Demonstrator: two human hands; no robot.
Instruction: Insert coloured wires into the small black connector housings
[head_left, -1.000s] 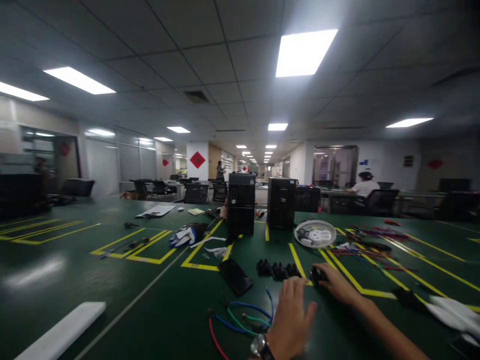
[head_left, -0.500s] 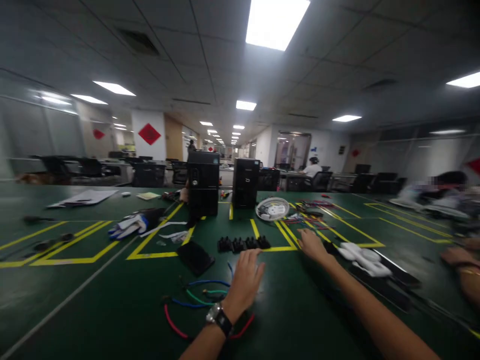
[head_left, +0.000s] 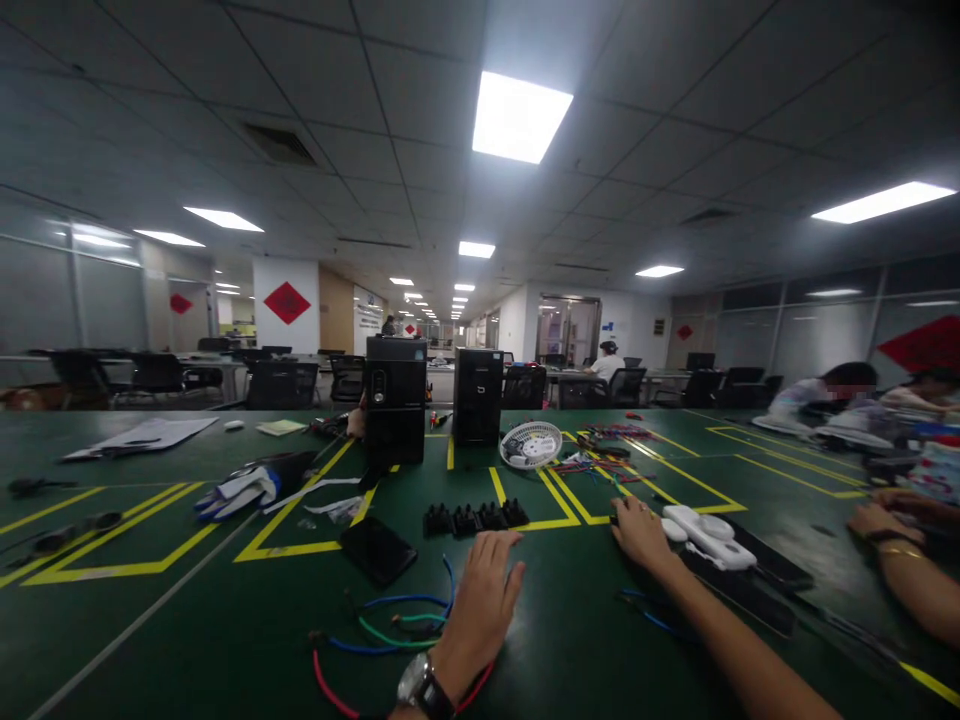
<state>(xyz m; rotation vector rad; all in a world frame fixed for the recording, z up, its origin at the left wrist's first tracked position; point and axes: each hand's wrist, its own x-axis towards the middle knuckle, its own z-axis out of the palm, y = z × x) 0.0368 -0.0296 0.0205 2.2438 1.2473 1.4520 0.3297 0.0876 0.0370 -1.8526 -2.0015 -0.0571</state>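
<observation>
My left hand (head_left: pixel 480 605), with a watch on the wrist, hovers or rests palm down over the table, fingers stretched and thumb apart; nothing shows in it. Beneath and beside it lie loose blue wires (head_left: pixel 401 600), a green wire (head_left: pixel 375 632) and a red wire (head_left: pixel 324 678). Just beyond its fingertips is a row of black plastic clips or blocks (head_left: pixel 475 517). Palm down at the right, my right hand (head_left: pixel 641 532) has its fingers extended and holds nothing visible. White plastic devices (head_left: pixel 712 540) lie right beside it, and a short blue wire (head_left: pixel 652 610) is under the forearm.
Two black boxes (head_left: pixel 395 405) (head_left: pixel 478 400) stand at the back near a round white basket (head_left: pixel 530 445) and bundled coloured wires (head_left: pixel 611 455). Left are a black flat pad (head_left: pixel 379 550) and gloves (head_left: pixel 251 485). Another person's hands (head_left: pixel 889 525) are at the right edge.
The view has tilted up, so the table sits lower in the picture. My right hand has shifted slightly back beside the white devices; my left hand stays near the wires.
</observation>
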